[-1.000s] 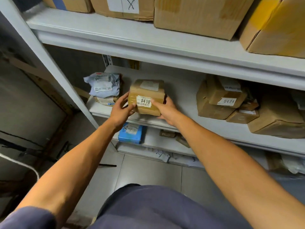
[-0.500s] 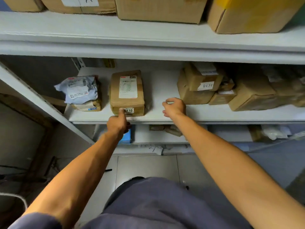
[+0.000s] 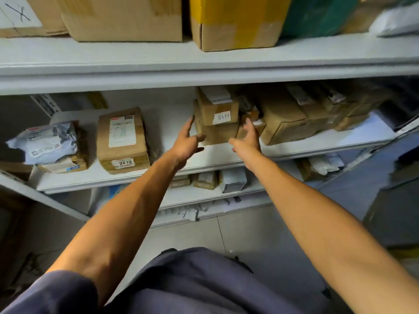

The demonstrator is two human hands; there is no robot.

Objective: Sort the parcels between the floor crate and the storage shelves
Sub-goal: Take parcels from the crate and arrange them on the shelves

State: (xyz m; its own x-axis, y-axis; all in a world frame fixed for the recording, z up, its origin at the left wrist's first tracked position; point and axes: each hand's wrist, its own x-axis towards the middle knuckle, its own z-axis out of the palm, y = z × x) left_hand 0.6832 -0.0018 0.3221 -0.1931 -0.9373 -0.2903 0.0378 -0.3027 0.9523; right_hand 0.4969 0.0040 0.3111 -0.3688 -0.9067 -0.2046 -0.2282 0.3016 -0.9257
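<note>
A brown parcel labelled 0410 (image 3: 122,141) lies flat on the middle shelf (image 3: 172,123), with no hand on it. Further right on the same shelf stands a stack of two brown parcels, the upper one labelled 0471 (image 3: 218,111) and a larger one (image 3: 218,133) beneath it. My left hand (image 3: 188,141) is open at the left side of that stack, fingers spread and close to the lower box. My right hand (image 3: 247,137) is open at the stack's right front corner. Neither hand holds anything.
A grey poly mailer (image 3: 48,142) lies on small boxes at the shelf's left end. More brown parcels (image 3: 288,123) crowd the right part. Large cartons (image 3: 122,18) fill the top shelf. Small packages (image 3: 205,180) sit on the lower shelf above a tiled floor (image 3: 244,232).
Both hands have left the 0410 parcel, which now lies on the shelf, and have moved right to either side of the 0471 stack. The view has turned to the right.
</note>
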